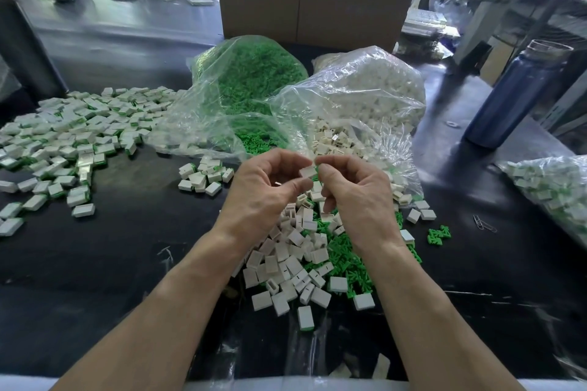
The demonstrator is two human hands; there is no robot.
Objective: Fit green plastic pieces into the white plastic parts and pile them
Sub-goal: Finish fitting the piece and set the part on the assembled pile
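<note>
1. The black table (127,263) carries everything and runs back to a cardboard box (314,9) at its far edge.
2. Two clear bags lie in the middle: the bag of green pieces (251,79) on the left, the bag of white parts (365,95) on the right, touching each other, mouths toward the person.
3. A blue bottle (514,95) stands upright at the right.
4. A wide spread of fitted pieces (73,133) covers the table's left side.
5. A loose heap of white parts and green pieces (305,257) lies between the forearms.
6. The left hand (263,194) and the right hand (355,194) meet above the heap, fingers curled, both pinching one white part (308,171) at its two ends.
7. A paper clip (484,223) lies at the right.
</note>
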